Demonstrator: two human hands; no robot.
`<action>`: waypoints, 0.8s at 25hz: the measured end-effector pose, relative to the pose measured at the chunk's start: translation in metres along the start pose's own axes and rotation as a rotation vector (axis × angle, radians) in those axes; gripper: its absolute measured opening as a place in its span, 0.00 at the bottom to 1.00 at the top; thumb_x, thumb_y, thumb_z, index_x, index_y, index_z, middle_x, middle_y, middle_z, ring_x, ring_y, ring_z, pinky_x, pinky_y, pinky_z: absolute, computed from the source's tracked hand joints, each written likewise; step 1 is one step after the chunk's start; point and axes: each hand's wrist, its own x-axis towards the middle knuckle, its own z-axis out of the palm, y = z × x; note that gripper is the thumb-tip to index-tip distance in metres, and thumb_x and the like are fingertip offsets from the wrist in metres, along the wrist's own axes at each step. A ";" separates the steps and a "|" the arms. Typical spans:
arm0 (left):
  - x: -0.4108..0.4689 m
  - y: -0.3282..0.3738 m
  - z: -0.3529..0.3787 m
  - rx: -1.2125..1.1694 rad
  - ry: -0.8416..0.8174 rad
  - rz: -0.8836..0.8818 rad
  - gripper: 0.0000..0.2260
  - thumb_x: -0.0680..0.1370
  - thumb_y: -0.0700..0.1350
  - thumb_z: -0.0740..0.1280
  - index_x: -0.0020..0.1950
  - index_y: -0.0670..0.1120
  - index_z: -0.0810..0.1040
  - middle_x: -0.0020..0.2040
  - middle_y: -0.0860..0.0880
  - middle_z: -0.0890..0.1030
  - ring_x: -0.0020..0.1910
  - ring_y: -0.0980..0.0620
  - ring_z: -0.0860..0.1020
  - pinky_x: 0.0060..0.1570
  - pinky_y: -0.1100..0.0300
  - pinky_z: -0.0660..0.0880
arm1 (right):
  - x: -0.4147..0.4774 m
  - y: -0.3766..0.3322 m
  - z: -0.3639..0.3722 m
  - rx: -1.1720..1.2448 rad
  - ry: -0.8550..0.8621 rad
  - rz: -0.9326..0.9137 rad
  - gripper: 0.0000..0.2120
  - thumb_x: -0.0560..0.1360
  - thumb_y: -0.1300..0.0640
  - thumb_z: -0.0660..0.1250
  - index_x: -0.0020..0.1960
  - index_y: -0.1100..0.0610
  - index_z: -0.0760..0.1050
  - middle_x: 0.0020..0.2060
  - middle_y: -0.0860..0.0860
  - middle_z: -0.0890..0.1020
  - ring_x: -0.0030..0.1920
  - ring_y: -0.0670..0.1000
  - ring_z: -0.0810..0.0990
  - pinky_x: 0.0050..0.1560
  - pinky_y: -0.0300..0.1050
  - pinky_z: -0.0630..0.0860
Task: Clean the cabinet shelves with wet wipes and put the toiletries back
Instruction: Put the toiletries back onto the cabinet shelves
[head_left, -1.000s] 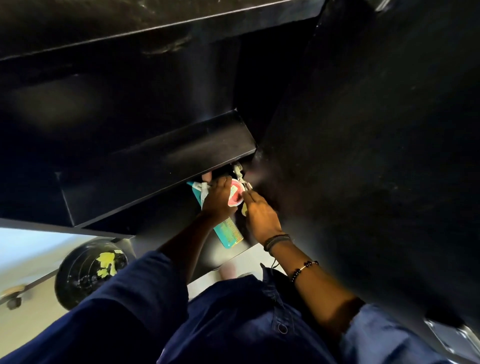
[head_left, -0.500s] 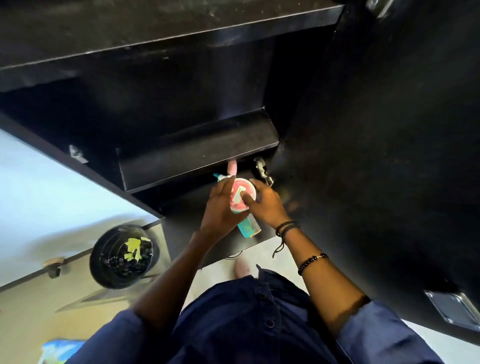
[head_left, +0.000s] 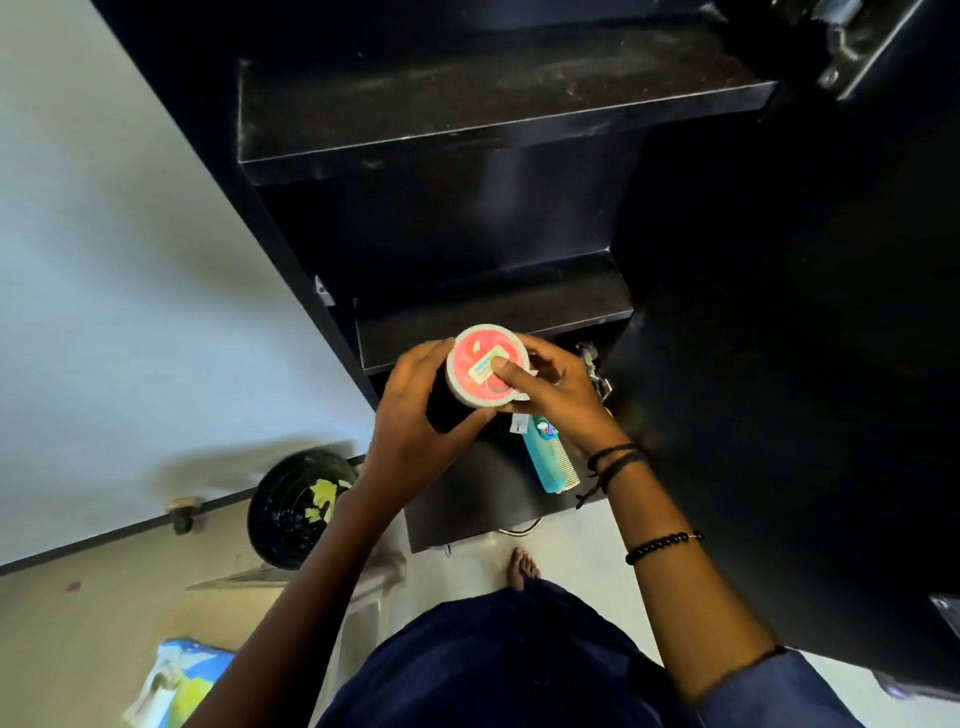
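A round tub with a pink and white lid (head_left: 480, 366) is held up in front of the black cabinet (head_left: 467, 218). My left hand (head_left: 415, 421) grips its dark side from the left. My right hand (head_left: 556, 392) holds it from the right, thumb lying across the lid's label. Below my right hand a teal comb (head_left: 550, 460) lies on the lowest shelf (head_left: 467, 499). Two dusty black shelves, the upper (head_left: 493, 104) and the middle (head_left: 493, 317), sit above it.
The open cabinet door (head_left: 779, 364) stands at the right with a metal hinge (head_left: 595, 369) beside my right hand. A black waste bin (head_left: 298, 506) with yellow scraps stands on the floor at left. A blue wipes pack (head_left: 176, 686) lies lower left. My bare foot (head_left: 524, 569) is below the cabinet.
Both hands have lifted the pink-lidded tub up and out from the lowest shelf. The comb stays lying on that shelf. My view has risen and tipped, showing more shelves and the wall.
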 end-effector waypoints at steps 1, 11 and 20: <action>0.000 -0.002 -0.007 0.025 0.070 -0.025 0.29 0.70 0.52 0.75 0.66 0.45 0.71 0.63 0.48 0.73 0.63 0.55 0.72 0.59 0.65 0.71 | 0.003 -0.008 0.007 0.013 0.007 -0.018 0.17 0.73 0.59 0.71 0.62 0.57 0.77 0.54 0.54 0.83 0.52 0.50 0.84 0.43 0.48 0.83; 0.004 -0.044 -0.032 0.003 0.484 -0.518 0.17 0.74 0.49 0.71 0.55 0.43 0.69 0.52 0.47 0.72 0.48 0.50 0.74 0.45 0.56 0.73 | 0.077 -0.030 0.077 -0.147 0.163 0.029 0.17 0.68 0.47 0.75 0.54 0.52 0.77 0.49 0.54 0.84 0.48 0.51 0.83 0.43 0.51 0.84; 0.013 -0.048 -0.027 -0.057 0.377 -0.565 0.20 0.77 0.49 0.67 0.66 0.45 0.66 0.63 0.47 0.72 0.54 0.54 0.74 0.51 0.59 0.72 | 0.100 -0.021 0.112 -0.356 0.225 -0.020 0.23 0.66 0.39 0.72 0.51 0.54 0.74 0.48 0.54 0.82 0.50 0.54 0.81 0.50 0.50 0.79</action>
